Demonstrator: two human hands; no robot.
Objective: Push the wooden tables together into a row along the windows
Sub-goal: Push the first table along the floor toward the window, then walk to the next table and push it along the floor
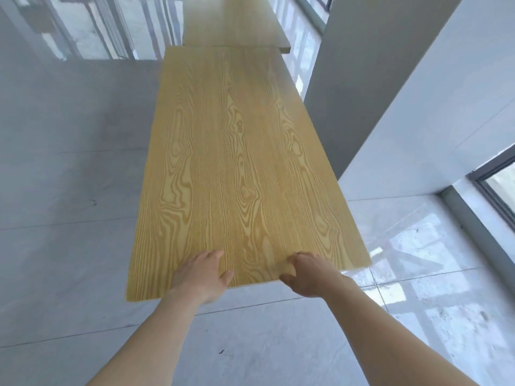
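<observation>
Hands pressing on the near table's (231, 162) closest edge.
Left hand (202, 275) lying flat, right hand (309, 274) curling over that edge; rigid, probably heavy top, its far end meeting the far table (231, 20).

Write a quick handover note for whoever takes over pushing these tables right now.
Left hand: flat on the near end of the near table, palm down.
Right hand: gripping that same near edge, thumb below it.
Far table: straight ahead, its end seeming to meet the near table's far end, offset slightly right.
Window and pillar on the right.
Done: the two look joined end to end.
Left: probably square up the offset; other tables are out of view.
</observation>
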